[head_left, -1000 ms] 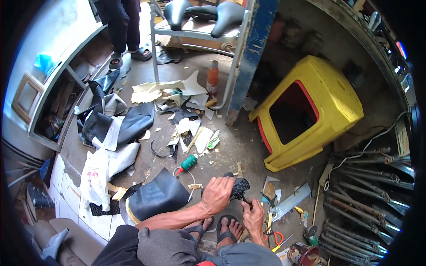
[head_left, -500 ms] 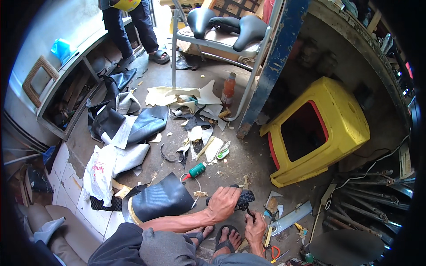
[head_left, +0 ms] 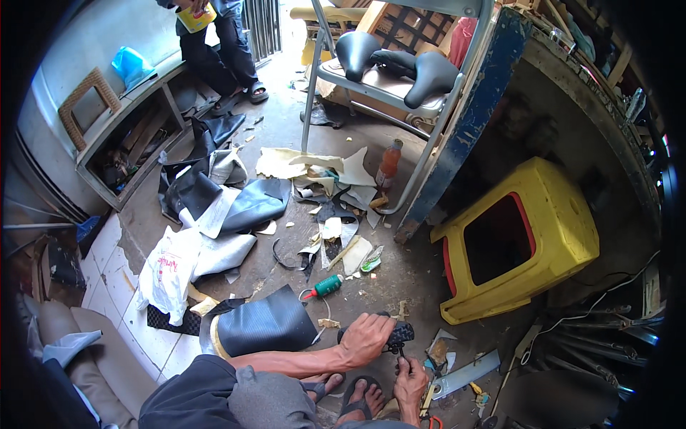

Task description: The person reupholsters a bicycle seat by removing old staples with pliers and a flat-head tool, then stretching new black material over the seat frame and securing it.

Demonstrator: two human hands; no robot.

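My left hand (head_left: 368, 339) is closed over a black piece with a knobbly textured surface (head_left: 401, 333), whose kind I cannot make out. Just below it, the fingers of my right hand (head_left: 410, 383) pinch a thin dark stem (head_left: 401, 352) that meets the underside of the black piece. Whether the stem is a tool or part of that piece cannot be told. Both hands are over the floor in front of my sandalled feet (head_left: 366, 395). A roll of black ribbed sheet (head_left: 268, 322) lies beside my left forearm. Orange scissor handles (head_left: 433, 420) show near my right wrist.
A green bottle with a red tip (head_left: 326, 286) lies ahead, among scraps of foam and vinyl (head_left: 336, 229). A yellow plastic stool (head_left: 557, 236) lies on its side at right. Black saddles (head_left: 429, 79) rest on a folding chair (head_left: 343, 75). Another person (head_left: 218, 50) stands far left.
The whole view has shifted, so the surroundings sit slightly lower and further right. Both hands keep nearly the same hold on the black piece and the stem. The far person's yellow item shows differently.
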